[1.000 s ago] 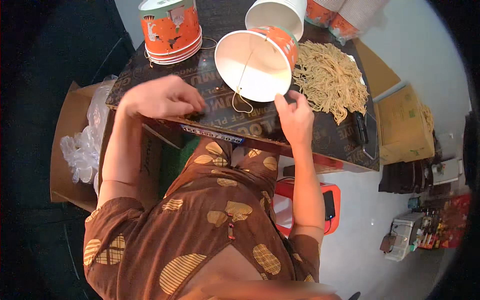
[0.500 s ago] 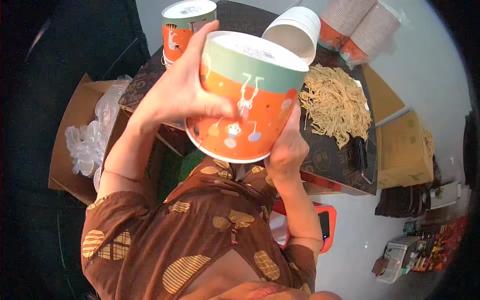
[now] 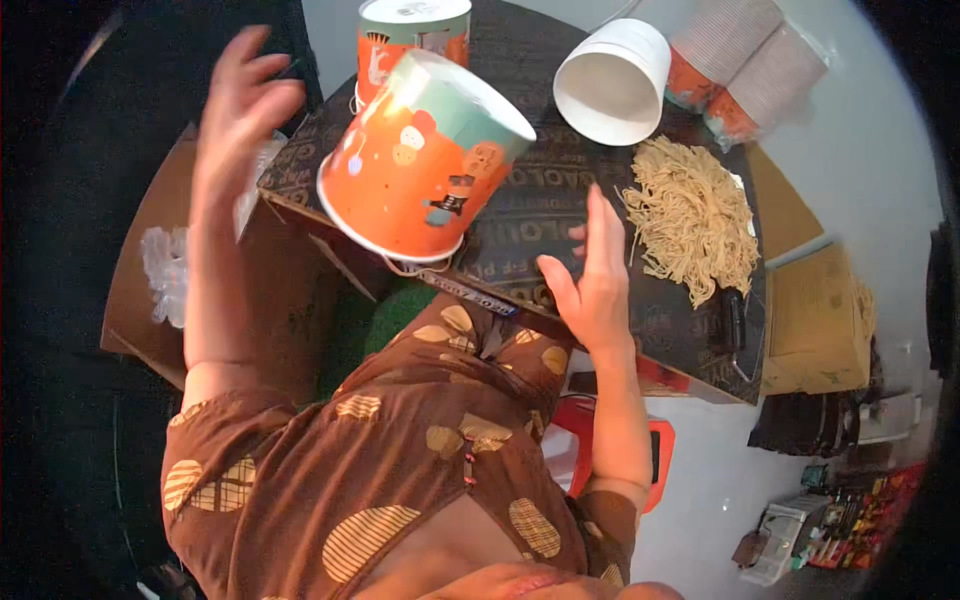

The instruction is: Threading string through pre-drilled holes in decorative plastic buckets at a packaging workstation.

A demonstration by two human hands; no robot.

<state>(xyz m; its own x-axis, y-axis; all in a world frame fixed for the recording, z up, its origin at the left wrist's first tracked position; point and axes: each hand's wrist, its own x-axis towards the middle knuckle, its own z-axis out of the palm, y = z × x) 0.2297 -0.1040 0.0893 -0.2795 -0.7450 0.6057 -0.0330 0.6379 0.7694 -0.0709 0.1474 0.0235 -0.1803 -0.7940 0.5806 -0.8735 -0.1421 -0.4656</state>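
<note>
An orange and green paper bucket (image 3: 425,165) stands bottom-up and tilted in view at the table's front edge, a pale cord showing under its rim. My left hand (image 3: 240,125) is raised to the left of it, blurred, with fingers apart and nothing in them. To the bucket's right, my right hand (image 3: 592,285) hovers over the front part of the table, open and not touching anything. Just behind the bucket stands a similar bottom-up bucket (image 3: 385,50). Beyond my right hand lies a heap of beige cords (image 3: 695,220).
A white tub (image 3: 615,85) lies on its side on the dark printed table (image 3: 525,225). Nested orange-and-white buckets (image 3: 740,60) lie at the back right. Cardboard boxes stand on both sides, the left box (image 3: 150,230) with clear plastic pieces. A black-handled tool (image 3: 735,325) lies near the right edge.
Both hands have let go of the bucket and moved apart, the left hand leftward. The bucket has gone from between them to the table, further left.
</note>
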